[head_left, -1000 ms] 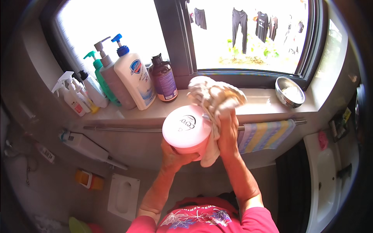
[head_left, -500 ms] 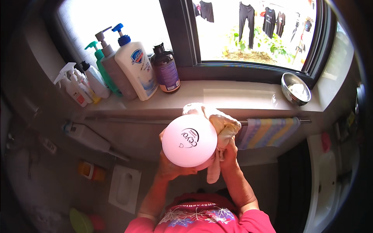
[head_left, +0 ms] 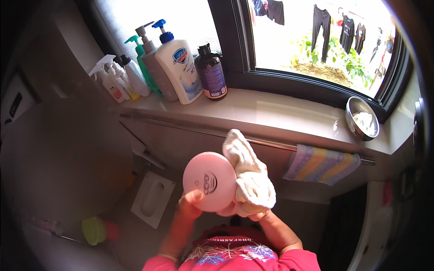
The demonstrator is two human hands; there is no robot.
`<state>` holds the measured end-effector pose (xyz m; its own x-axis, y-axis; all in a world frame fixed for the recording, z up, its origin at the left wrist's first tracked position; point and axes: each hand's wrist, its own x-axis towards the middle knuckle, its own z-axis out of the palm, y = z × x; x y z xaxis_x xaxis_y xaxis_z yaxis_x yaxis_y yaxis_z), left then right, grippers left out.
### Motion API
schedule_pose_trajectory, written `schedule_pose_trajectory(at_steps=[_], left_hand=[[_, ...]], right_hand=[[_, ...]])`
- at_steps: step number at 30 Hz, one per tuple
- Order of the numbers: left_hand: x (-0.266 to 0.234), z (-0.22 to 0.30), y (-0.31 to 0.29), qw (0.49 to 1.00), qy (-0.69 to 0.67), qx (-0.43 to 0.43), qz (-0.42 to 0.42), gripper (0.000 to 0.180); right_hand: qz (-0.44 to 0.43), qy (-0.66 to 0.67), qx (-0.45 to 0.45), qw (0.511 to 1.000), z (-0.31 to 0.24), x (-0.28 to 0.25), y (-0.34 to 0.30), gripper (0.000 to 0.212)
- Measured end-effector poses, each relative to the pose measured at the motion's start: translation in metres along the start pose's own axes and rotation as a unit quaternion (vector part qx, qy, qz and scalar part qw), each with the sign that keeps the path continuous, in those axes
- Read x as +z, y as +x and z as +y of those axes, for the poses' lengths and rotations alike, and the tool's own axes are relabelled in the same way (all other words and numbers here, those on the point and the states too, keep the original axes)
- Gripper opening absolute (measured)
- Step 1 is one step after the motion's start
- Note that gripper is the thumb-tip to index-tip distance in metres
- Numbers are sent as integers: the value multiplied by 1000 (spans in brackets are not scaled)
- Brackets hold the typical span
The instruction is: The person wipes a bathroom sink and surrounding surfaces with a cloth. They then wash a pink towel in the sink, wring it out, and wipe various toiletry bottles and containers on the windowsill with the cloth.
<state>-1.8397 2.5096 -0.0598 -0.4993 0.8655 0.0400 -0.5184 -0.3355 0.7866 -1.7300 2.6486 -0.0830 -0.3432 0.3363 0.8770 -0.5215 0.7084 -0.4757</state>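
A round pink tub [head_left: 217, 176] with dark print on its flat face is in front of my chest. My left hand [head_left: 191, 205] grips its lower left edge, thumb lying over the face and the other fingers hidden behind. A crumpled cream cloth [head_left: 253, 180] rests along the tub's right side, its upper end sticking up past the rim. My right hand [head_left: 258, 216] is closed on the cloth from below. The cloth covers most of its fingers, so I cannot tell whether they also touch the tub.
Pump bottles [head_left: 181, 74] and spray bottles [head_left: 113, 83] stand on the windowsill [head_left: 280, 113]. A metal bowl [head_left: 357, 119] with something white sits at its right end. Below, a striped towel [head_left: 323, 165] hangs on a rail [head_left: 271, 143]. A squat toilet [head_left: 153, 198] is in the floor.
The tub has moved down, away from the sill, and turned slightly. My left thumb now shows on its face. The cloth has shifted upright beside the tub, and my view has swung left.
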Motion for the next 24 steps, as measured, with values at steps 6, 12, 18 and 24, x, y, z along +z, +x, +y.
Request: schedule_pose_trajectory(at_steps=[6,12,18,24], left_hand=[[37,-16,-12,990,72,84,-89,103],[51,-31,-28,991,49,92,-82,114],[50,-34,-37,994,-10,99,-33,131],[46,-44,-32,986,-2,142,82,100]], right_hand=[[-241,201,206,927,-12,-42,45,40],[-414,284,175,847,3,-40,60,37],[-317,308,277,853,-9,-67,33,39],[-101,303,224,921,-25,-75,-28,53]])
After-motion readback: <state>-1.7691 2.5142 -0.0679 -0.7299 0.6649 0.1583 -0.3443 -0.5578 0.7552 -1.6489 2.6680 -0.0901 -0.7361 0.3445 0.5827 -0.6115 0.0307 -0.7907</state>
